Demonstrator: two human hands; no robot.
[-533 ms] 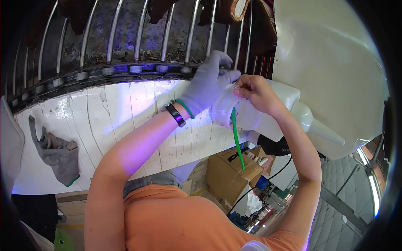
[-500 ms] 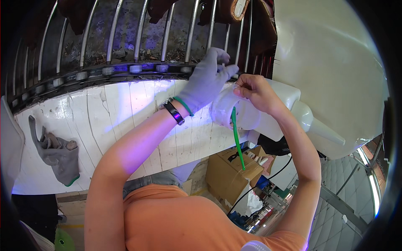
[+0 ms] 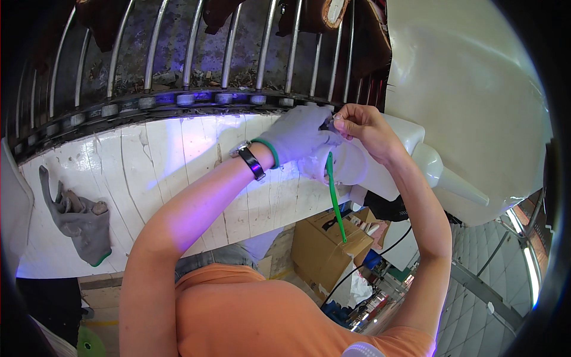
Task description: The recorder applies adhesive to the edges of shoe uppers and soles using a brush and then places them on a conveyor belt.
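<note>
**Two hands meet at the top of a white plastic bottle**

We see the left hand (image 3: 297, 138), in a pale grey glove with a green cuff, closed around the rounded body of a white plastic bottle (image 3: 380, 160) that lies tilted beside the white painted ledge (image 3: 154, 178). The bare right hand (image 3: 364, 128) pinches with thumb and forefinger at a small dark part just above the gloved fingers; what it grips is too small for us to tell. A green cable tie (image 3: 335, 199) hangs down from between the hands. The bottle's cone nozzle (image 3: 461, 184) points right. A black wristwatch (image 3: 250, 159) sits on the left wrist. A spare grey glove (image 3: 80, 217) lies on the ledge, well apart to the left. Below the hands stands an open brown cardboard box (image 3: 324, 250). Metal bars (image 3: 190, 47) curve above.
</note>
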